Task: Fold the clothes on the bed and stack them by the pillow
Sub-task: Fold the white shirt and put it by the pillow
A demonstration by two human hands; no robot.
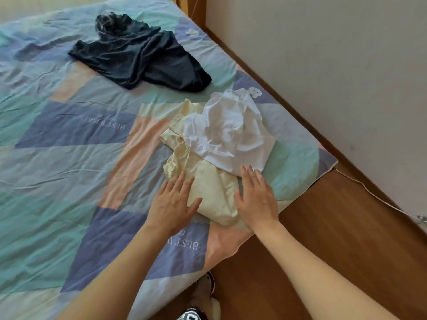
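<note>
Patchwork bedding covers the bed [69,158], its blue patches printed "BEST W…" (the rest unreadable, one patch upside down). Both hands lie flat with straight fingers, left hand [172,204] and right hand [255,199] flanking a cream garment [212,192]. Just beyond them a white garment [228,132] overlaps it; a dark garment [143,56] lies farther off.

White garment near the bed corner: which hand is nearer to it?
Right. The right hand has its fingertips at the white garment's near edge; the left hand lies lower left, on the cream garment.
</note>
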